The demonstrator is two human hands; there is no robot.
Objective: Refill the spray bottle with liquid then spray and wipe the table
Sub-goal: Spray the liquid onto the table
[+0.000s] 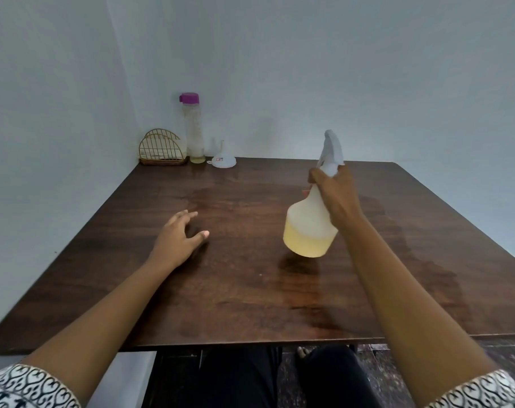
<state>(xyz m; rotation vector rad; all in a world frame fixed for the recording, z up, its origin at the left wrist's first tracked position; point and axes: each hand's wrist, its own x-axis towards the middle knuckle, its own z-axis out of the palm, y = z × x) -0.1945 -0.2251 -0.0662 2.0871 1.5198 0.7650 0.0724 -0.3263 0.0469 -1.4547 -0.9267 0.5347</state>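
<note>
A white spray bottle with yellowish liquid in its lower part hangs tilted above the dark wooden table. My right hand is shut around its neck, below the pale trigger head. My left hand hovers just over the table's left half with fingers spread and nothing in it. A tall clear bottle with a purple cap and a little yellowish liquid at the bottom stands at the far left corner. Beside it a white funnel rests upside down on the table.
A gold wire holder with a folded pale cloth inside stands at the far left corner against the wall. Walls close off the left and back sides. The table top shows damp, glossy patches. My dark-clothed legs are under the near edge.
</note>
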